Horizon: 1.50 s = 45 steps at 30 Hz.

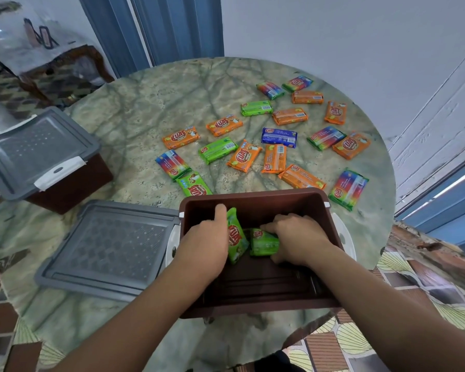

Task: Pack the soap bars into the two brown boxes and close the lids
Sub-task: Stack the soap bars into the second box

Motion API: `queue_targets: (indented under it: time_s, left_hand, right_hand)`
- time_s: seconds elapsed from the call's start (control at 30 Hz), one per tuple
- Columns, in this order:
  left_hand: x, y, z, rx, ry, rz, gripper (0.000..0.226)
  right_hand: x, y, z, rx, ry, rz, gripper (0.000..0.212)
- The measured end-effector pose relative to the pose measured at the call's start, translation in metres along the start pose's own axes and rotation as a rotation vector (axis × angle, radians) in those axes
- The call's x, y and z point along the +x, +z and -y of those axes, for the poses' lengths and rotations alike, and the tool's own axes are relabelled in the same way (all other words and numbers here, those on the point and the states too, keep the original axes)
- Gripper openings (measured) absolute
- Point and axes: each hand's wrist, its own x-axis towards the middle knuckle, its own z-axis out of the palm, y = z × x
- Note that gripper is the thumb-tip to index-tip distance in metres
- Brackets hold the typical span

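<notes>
Right now both hands are down inside the open brown box point(255, 200) at the table's 6 o'clock edge. The left hand point(207, 237) grips a green soap bar point(235, 237) standing on edge, fingers curled round it. The right hand point(295, 237) holds a second green bar point(262, 241) lying just beside the first, fingers wrapped over its end. Most of the box floor toward 6 o'clock lies bare. Its grey lid point(105, 248) lies flat at 9 o'clock, touching the box's left wall. A second brown box point(73, 183), with its own grey lid on top, overhangs the table rim at 10 o'clock. Loose soap bars point(253, 135) scatter from the centre out to 2 o'clock, several close to the rim; one green bar point(192, 185) sits just beyond the open box's far wall. The marble table point(145, 103) is open from 10 to 12 o'clock.
</notes>
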Motion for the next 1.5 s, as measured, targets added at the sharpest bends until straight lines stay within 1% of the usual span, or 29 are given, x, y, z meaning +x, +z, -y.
queue_targets:
  time_s: [0.1,0.2,0.3,0.37,0.43,0.5,0.63,0.7,0.77,0.83,0.87,0.93,1.07,1.13,1.2,1.3,1.4,1.43,1.5]
  left_hand:
    - [0.001,-0.001,-0.01,0.252,-0.021,0.121,0.036]
    - [0.005,-0.003,-0.017,0.444,-0.044,0.204,0.037]
    - [0.01,-0.002,-0.019,0.57,-0.03,0.221,0.042]
    - [0.013,0.001,-0.016,0.619,0.078,0.2,0.053]
    - [0.016,0.006,-0.009,0.568,0.253,0.244,0.063]
    - [0.017,0.01,-0.001,0.455,0.316,0.256,0.06]
    - [0.018,0.017,0.005,0.35,0.281,0.186,0.051]
    - [0.018,0.02,0.004,0.321,0.242,0.167,0.05]
    - [0.019,0.021,0.004,0.316,0.219,0.142,0.046]
    - [0.02,0.021,0.003,0.316,0.215,0.129,0.042]
    - [0.02,0.021,0.003,0.318,0.215,0.12,0.041]
    - [0.02,0.022,0.004,0.316,0.216,0.104,0.039]
    - [0.021,0.024,0.007,0.284,0.217,0.088,0.038]
    - [0.022,0.024,0.007,0.267,0.223,0.083,0.036]
    - [0.023,0.023,0.007,0.257,0.238,0.082,0.033]
    - [0.023,0.022,0.006,0.277,0.259,0.067,0.027]
    - [0.022,0.022,0.007,0.298,0.27,0.057,0.025]
    - [0.022,0.023,0.007,0.304,0.276,0.056,0.025]
    - [0.022,0.025,0.007,0.319,0.284,0.046,0.025]
  right_hand:
    - [0.0,0.0,0.0,-0.001,0.001,0.003,0.082]
    - [0.0,0.0,0.0,-0.005,0.0,0.008,0.082]
    - [0.0,-0.001,0.0,-0.003,-0.003,0.011,0.081]
    - [0.0,-0.001,0.0,-0.003,-0.001,0.014,0.082]
    - [0.0,0.0,0.0,-0.001,-0.002,0.021,0.082]
    - [-0.001,-0.002,0.001,-0.002,-0.006,0.029,0.081]
    - [-0.003,-0.002,0.001,0.003,-0.008,0.014,0.075]
    - [-0.005,-0.003,0.001,0.018,-0.021,0.009,0.065]
    - [-0.006,-0.006,0.001,0.05,-0.039,-0.01,0.049]
    - [-0.005,-0.01,-0.001,0.113,-0.029,-0.058,0.034]
    - [-0.004,-0.011,-0.003,0.139,-0.02,-0.081,0.032]
    - [-0.004,-0.012,-0.004,0.191,0.003,-0.072,0.034]
    - [0.001,-0.013,-0.008,0.264,0.032,0.049,0.044]
    - [0.005,-0.012,-0.011,0.304,0.031,0.065,0.047]
    - [0.009,-0.01,-0.013,0.341,0.034,0.041,0.044]
    - [0.011,-0.005,-0.015,0.316,0.054,-0.04,0.037]
    - [0.01,-0.004,-0.012,0.261,0.052,-0.044,0.034]
    - [0.008,-0.005,-0.009,0.244,0.041,-0.034,0.037]
    - [0.006,-0.006,-0.007,0.193,0.005,-0.027,0.054]
